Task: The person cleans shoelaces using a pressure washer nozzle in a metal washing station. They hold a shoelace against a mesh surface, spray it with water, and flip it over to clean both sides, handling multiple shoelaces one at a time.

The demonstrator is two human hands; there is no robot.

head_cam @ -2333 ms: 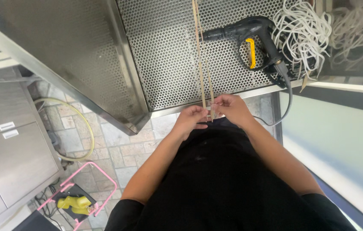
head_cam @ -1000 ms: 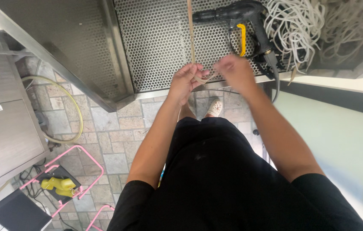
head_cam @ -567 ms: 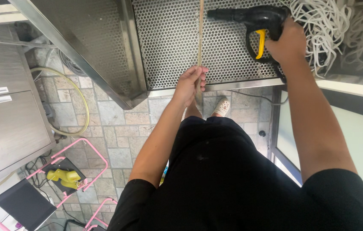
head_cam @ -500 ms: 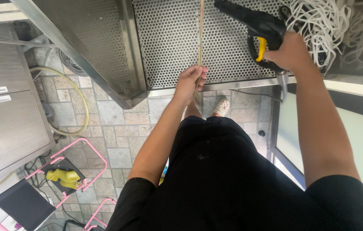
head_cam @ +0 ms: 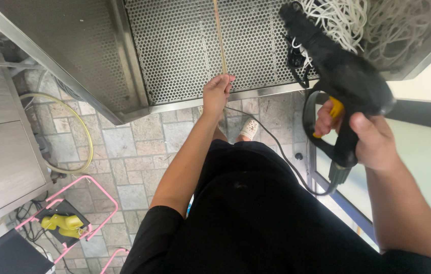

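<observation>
Seen from above, a person in black stands at the near edge of a perforated stainless-steel worktop. The left hand is clenched around the lower end of a thin wooden strip, pinching it just at the worktop's front edge; the strip runs straight away across the perforated surface toward the far side. The right hand is wrapped around the grip of a black power tool shaped like a pistol, one finger lying against its yellow trigger, and holds the tool up off the worktop, near the right-hand corner. A black cable trails from the tool's base down past the person's legs. A tangle of white cord lies heaped at the far right of the worktop, just behind the tool's nose. Below, on the tiled floor, a pale yellow hose curves beside a steel cabinet, and a pink wire frame holds a yellow object.
</observation>
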